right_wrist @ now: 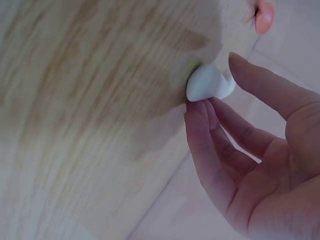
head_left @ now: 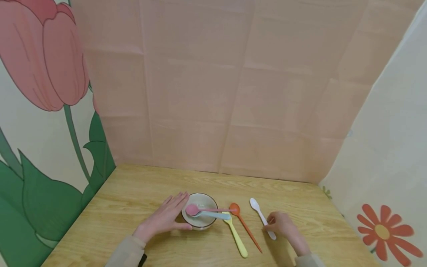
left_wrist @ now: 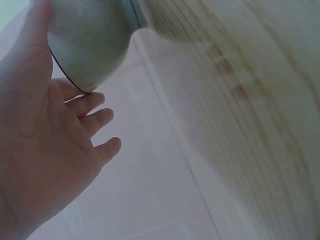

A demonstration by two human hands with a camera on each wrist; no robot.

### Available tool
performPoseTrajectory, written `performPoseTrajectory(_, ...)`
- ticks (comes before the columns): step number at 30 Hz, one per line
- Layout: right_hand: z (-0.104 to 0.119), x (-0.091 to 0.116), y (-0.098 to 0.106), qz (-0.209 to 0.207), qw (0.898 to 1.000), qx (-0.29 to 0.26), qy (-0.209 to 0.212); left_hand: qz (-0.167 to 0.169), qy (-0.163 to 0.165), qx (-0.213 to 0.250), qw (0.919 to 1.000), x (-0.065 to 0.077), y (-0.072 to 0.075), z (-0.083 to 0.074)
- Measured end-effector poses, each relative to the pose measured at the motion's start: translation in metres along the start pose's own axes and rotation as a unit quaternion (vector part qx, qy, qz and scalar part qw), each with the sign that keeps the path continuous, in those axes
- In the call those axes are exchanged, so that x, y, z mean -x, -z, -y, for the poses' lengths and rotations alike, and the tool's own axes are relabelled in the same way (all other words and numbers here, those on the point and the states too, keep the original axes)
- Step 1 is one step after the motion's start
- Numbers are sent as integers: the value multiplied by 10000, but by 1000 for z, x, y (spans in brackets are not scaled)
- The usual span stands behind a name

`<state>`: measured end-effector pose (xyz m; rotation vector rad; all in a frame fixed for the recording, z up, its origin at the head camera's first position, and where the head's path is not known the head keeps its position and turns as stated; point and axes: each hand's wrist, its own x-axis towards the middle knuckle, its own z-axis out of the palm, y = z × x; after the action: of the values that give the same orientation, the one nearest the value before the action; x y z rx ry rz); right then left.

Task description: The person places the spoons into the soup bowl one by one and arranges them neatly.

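Note:
My left hand (head_left: 166,215) spans the near-left side of a pale, dark-rimmed bowl (head_left: 202,225), its fingers straight along the rim and its thumb at the near side. In the left wrist view, the bowl (left_wrist: 90,45) lies between thumb and fingers. A pink spoon (head_left: 192,210) and a light blue spoon (head_left: 213,214) rest in the bowl, handles crossing its right rim. Beside a white spoon (head_left: 260,214) is my right hand (head_left: 283,224). The right wrist view shows fingertips touching the white spoon's handle end (right_wrist: 205,84), with the thumb standing apart from it.
Between bowl and white spoon lie an orange spoon (head_left: 245,225) and a yellow utensil (head_left: 237,237), its head partly hidden under the blue handle. All are on a wooden table (head_left: 160,181). A pink cloth backdrop (head_left: 200,92) hangs behind, with flower-printed panels at both sides.

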<state>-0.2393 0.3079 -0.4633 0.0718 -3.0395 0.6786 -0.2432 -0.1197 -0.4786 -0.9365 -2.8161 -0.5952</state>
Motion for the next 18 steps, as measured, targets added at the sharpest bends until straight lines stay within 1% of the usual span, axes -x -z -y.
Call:
performPoseTrajectory(9,3,1,-6,-51,9997,-219,-101,33,59,15,10000,0,-1,1)
performPoseTrajectory(14,4,2,-7,-53,9997,-162,-179,28,57,1,10000,0,-2,1)
performPoseTrajectory(18,5,2,-6,-79,9999,-69,-131,27,53,27,10000,0,-1,1)
